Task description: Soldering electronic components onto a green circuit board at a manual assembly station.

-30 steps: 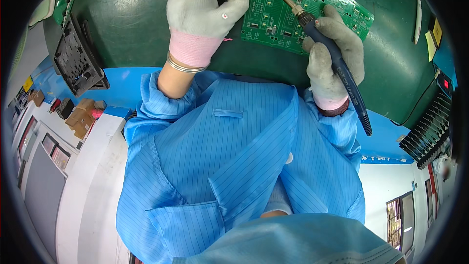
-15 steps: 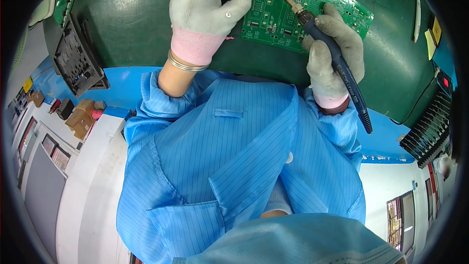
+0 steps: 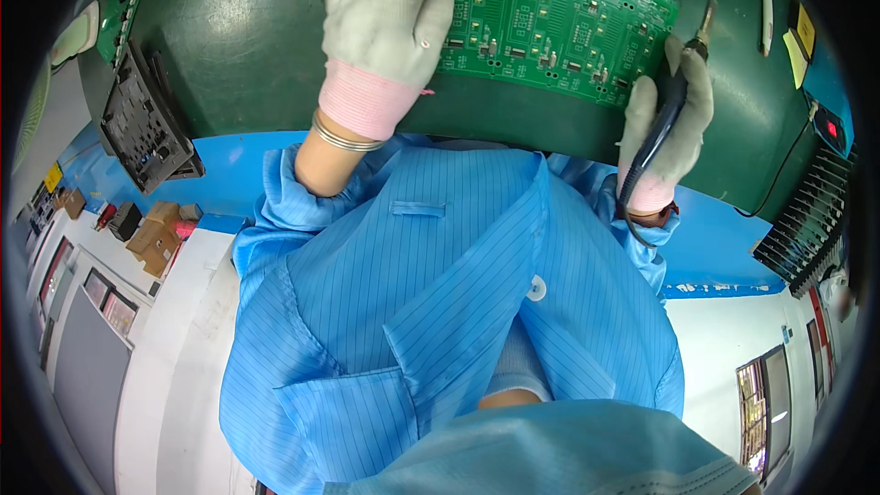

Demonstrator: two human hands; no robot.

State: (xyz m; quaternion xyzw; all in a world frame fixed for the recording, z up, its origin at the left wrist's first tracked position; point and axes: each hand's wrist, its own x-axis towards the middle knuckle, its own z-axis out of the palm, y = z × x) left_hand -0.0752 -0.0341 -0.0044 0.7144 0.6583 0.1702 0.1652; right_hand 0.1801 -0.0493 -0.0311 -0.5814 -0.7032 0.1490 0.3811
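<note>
Our gloved left hand [image 3: 385, 23] presses, fingers together, on the long green circuit board [image 3: 559, 23] near the dark green surface's [image 3: 229, 46] front edge; our gloved right hand [image 3: 667, 128] grips a blue-handled soldering iron [image 3: 662, 124] just beside the board's right end.

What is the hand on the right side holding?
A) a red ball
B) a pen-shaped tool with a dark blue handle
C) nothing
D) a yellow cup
B: the gloved right hand grips a pen-shaped tool with a dark blue handle, its metal tip beside the green circuit board.

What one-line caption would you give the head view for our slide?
Gloved left hand presses a green circuit board on a green mat while the right hand grips a soldering iron beside it.
</note>
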